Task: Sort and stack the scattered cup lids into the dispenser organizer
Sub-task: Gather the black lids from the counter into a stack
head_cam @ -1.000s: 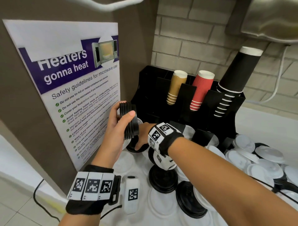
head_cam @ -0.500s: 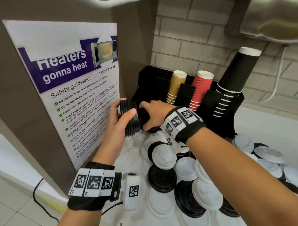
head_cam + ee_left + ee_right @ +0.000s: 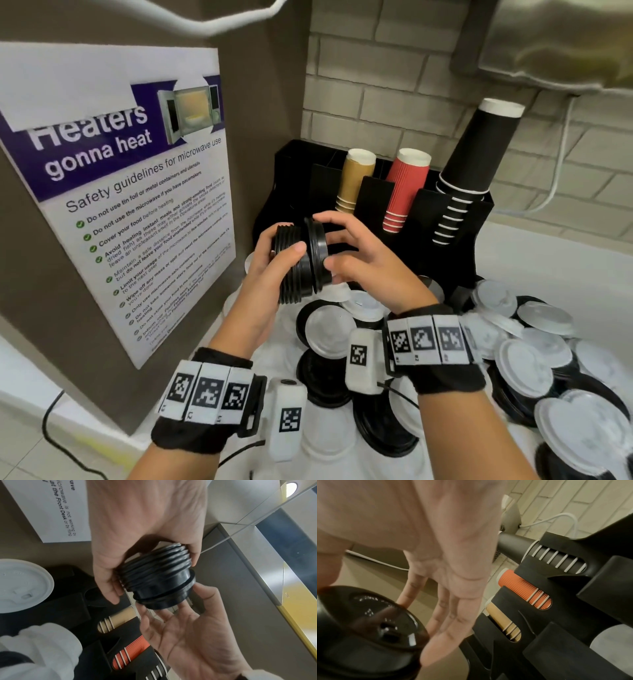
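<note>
- Our left hand (image 3: 270, 270) grips one stack (image 3: 291, 265) of nested black lids, about six, held sideways above the counter (image 3: 548, 260).
- Our right hand (image 3: 359, 260) holds one more black lid (image 3: 317, 255) by its rim against the stack's end.
- The organizer (image 3: 376, 192) behind holds three cup stacks.
- Loose lids (image 3: 527, 363) overlap and run off frame; we can't count them.

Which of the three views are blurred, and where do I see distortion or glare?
Head view: mostly sharp, but the poster and brick wall bend from the wide lens. Left wrist view: the lid stack is smeared. Right wrist view: the right hand is blurred, and the black lid shows small glare.
</note>
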A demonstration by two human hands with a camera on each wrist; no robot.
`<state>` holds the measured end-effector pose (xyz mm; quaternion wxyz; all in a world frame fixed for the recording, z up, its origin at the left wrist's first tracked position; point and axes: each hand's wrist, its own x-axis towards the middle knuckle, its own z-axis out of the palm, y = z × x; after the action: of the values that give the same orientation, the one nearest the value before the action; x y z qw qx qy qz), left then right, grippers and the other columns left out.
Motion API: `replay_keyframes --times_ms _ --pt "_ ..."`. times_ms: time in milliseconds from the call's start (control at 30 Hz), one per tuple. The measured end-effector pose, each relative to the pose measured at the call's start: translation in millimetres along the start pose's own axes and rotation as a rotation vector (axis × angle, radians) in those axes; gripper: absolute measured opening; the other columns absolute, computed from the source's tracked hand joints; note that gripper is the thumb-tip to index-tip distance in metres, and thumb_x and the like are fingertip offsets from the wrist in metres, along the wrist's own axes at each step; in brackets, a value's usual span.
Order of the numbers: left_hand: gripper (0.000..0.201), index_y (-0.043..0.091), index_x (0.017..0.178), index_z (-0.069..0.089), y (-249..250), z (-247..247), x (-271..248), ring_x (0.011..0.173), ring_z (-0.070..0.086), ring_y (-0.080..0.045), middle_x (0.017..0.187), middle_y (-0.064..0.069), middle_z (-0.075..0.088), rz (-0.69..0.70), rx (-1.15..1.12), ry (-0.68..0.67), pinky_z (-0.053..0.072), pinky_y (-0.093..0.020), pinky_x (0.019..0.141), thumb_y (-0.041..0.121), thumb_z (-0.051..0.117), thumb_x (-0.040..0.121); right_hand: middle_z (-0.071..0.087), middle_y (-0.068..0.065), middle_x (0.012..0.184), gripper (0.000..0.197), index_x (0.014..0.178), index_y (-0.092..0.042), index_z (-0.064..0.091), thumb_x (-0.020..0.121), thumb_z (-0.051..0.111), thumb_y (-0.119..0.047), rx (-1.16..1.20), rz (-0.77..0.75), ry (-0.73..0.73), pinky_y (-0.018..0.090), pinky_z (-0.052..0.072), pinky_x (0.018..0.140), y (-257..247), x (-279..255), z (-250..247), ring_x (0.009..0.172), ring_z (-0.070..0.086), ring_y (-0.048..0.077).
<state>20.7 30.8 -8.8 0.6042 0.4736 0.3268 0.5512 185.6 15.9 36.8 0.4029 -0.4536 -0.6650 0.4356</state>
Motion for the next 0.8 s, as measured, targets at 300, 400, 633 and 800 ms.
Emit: replay_keyframes --times_ms 300,400,633,800 --pt "0.051 0.029 0.127 0.051 -7 4 1 0.097 0.068 -0.013 0.100 0.011 0.071 -0.008 -0.056 0.005 0.056 -0.031 0.070 0.041 0.061 0.079 0.056 0.008 0.120 0.056 0.124 -0.031 0.051 0.081 0.068 0.001 0.016 -0.041 0.001 0.041 0.053 0.095 3 -6 4 0.107 0.062 0.026" --pt "0.049 0.029 0.126 0.052 -7 6 0 0.092 0.069 -0.012 0.099 0.008 0.070 -0.013 -0.066 0.006 0.055 -0.028 0.065 0.039 0.060 0.079 0.056 0.009 0.121 0.057 0.126 -0.029 0.050 0.082 0.068 0.003 0.015 -0.039 -0.004 0.038 0.053 0.094 4 -6 5 0.105 0.063 0.023" --pt "0.059 0.027 0.129 0.049 -5 4 0 0.095 0.065 -0.018 0.111 -0.004 0.063 0.004 -0.072 0.051 0.055 -0.035 0.070 0.039 0.065 0.074 0.057 0.007 0.122 0.056 0.131 -0.033 0.047 0.085 0.071 -0.012 0.034 -0.013 -0.003 0.030 0.054 0.092 5 -3 4 0.105 0.064 0.018" --pt "0.052 0.023 0.125 0.048 -1 -10 4 0.085 0.064 -0.010 0.103 0.002 0.061 0.068 -0.075 0.140 0.052 -0.025 0.060 0.036 0.061 0.077 0.050 0.002 0.119 0.055 0.124 -0.028 0.050 0.077 0.076 -0.042 -0.674 0.250 -0.211 0.024 0.047 0.084 21 10 1 0.106 0.051 0.016"
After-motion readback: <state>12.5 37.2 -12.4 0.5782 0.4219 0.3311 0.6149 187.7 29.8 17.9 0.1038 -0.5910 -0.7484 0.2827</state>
